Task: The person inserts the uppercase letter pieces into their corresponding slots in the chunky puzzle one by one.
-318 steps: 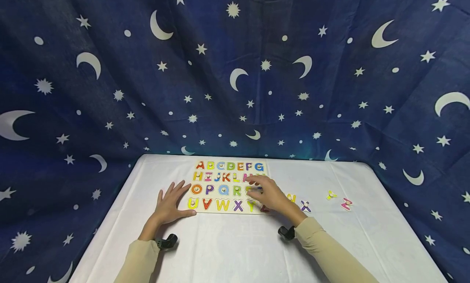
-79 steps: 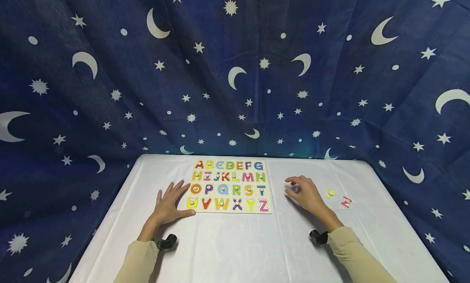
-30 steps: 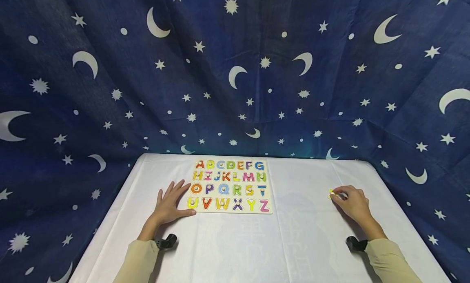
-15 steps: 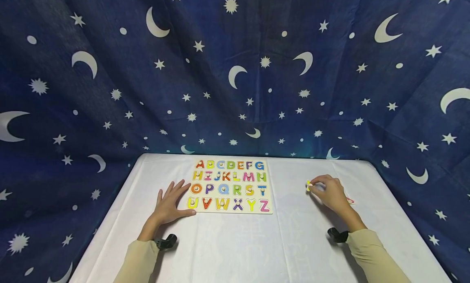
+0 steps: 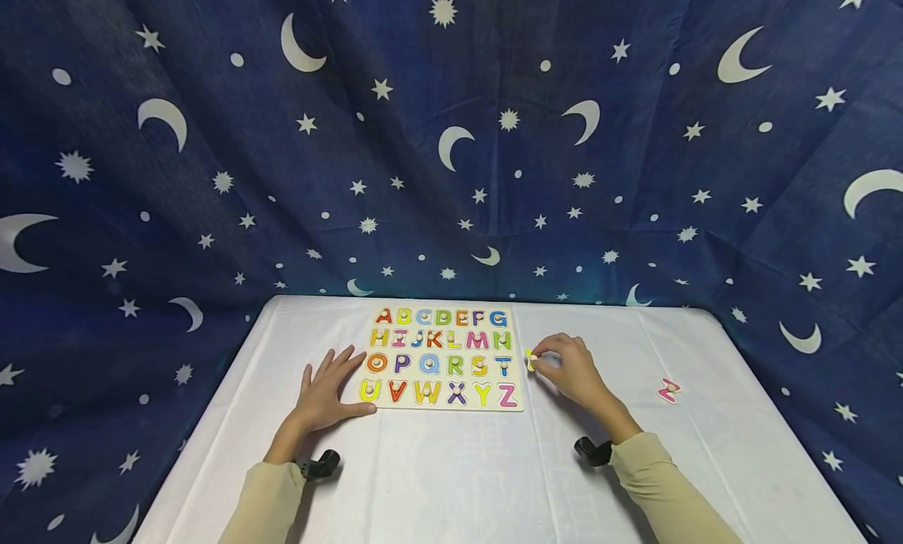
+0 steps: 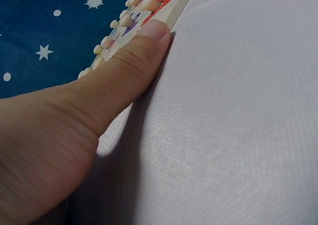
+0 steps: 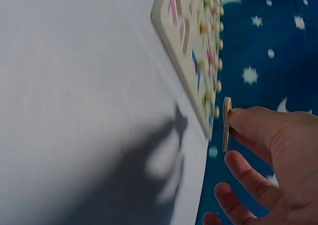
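Observation:
A pale wooden alphabet board [image 5: 469,407] lies on the table, most of its letters carrying knobs. My left hand [image 5: 320,399] rests spread at its left side; in the left wrist view the thumb [image 6: 136,53] touches the board's front edge. Just off the board's right edge, my right hand [image 5: 574,371] pinches the yellow letter Y piece [image 5: 529,360] by its knob. Seen edge-on in the right wrist view, the letter piece [image 7: 226,125] is raised off the cloth. Yellow Y [image 5: 483,393] and pink Z [image 5: 506,395] shapes at the bottom right of the board have no knobs.
A pink letter Z piece [image 5: 669,390] lies on the white-covered table [image 5: 451,481] at the right. Behind the table hangs a dark blue curtain [image 5: 395,144] with moons and stars.
Since the earliest frame, the W and X pieces went from the table into the board. My right hand picked up the Y and carried it left to the board. My left hand stayed put.

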`<state>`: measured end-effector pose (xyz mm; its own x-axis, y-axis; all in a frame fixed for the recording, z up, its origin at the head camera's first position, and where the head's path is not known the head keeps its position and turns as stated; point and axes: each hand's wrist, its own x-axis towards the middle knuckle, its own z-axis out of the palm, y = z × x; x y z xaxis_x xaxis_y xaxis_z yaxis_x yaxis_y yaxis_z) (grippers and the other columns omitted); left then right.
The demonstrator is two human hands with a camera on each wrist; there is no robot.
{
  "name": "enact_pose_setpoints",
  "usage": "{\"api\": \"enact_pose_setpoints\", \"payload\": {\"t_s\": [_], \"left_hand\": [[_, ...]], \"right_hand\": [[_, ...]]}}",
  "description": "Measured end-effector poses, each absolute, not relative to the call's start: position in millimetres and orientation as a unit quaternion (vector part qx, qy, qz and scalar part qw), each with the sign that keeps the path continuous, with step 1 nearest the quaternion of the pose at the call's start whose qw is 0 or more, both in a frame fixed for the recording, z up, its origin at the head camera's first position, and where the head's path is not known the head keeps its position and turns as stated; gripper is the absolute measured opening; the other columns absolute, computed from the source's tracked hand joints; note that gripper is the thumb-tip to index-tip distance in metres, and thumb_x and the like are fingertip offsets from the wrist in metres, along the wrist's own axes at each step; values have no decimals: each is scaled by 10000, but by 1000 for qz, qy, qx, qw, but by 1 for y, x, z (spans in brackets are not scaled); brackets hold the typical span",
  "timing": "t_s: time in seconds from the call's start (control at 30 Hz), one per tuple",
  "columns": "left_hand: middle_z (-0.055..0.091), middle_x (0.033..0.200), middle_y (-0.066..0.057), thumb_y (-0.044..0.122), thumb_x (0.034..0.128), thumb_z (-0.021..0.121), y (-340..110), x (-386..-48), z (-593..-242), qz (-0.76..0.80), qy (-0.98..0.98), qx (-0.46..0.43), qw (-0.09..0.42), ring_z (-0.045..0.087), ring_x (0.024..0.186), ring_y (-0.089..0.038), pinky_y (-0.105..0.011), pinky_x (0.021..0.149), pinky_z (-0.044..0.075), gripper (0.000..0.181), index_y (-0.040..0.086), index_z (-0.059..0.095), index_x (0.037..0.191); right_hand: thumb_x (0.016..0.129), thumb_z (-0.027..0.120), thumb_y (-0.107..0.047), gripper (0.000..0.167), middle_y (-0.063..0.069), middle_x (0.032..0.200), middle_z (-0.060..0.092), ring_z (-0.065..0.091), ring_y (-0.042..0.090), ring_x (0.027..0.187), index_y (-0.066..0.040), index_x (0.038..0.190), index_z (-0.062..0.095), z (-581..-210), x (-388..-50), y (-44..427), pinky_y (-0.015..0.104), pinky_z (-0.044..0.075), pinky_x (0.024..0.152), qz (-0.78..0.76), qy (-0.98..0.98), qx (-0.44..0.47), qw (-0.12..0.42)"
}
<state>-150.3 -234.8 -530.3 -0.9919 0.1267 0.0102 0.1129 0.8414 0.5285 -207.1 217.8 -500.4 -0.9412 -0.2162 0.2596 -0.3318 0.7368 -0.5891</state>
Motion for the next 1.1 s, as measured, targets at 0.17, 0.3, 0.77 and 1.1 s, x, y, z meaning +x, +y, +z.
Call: {"api": "enact_pose_setpoints", "payload": {"t_s": [0.17, 0.3, 0.77, 1.1], "left_hand": [[286, 1665, -182, 535, 686, 916, -236, -151, -531, 271, 960, 62, 10, 95, 1548, -470, -716, 1191, -77, 1059, 159, 449, 1560], [286, 1665, -181, 535, 684, 917, -236, -151, -532, 270, 961, 61, 8, 95, 1548, -470, -717, 1191, -75, 1060, 161, 451, 1559], [283, 1667, -178, 540, 687, 914, -236, -152, -531, 272, 960, 64, 7, 94, 1550, -466, -713, 1192, -78, 1059, 161, 449, 1560], [282, 1668, -177, 556, 685, 907, -236, -152, -533, 271, 960, 64, 10, 91, 1550, -465, -715, 1191, -79, 1061, 166, 449, 1560]], "right_hand": [[818, 850, -102, 127, 106, 1086, 705, 557, 305, 991, -99, 930, 790, -501, -201, 192, 478, 434, 871, 338, -926, 153, 72], [817, 853, -122, 130, 82, 1078, 700, 543, 272, 963, -118, 934, 796, -503, -195, 174, 430, 431, 842, 346, -922, 161, 62], [794, 879, -185, 114, 6, 1025, 637, 468, 201, 888, -187, 881, 805, -519, -178, 145, 409, 420, 805, 315, -926, 200, 64], [781, 894, -201, 120, -13, 1021, 624, 448, 199, 905, -213, 846, 793, -521, -171, 141, 390, 370, 783, 311, -926, 211, 47]]}}
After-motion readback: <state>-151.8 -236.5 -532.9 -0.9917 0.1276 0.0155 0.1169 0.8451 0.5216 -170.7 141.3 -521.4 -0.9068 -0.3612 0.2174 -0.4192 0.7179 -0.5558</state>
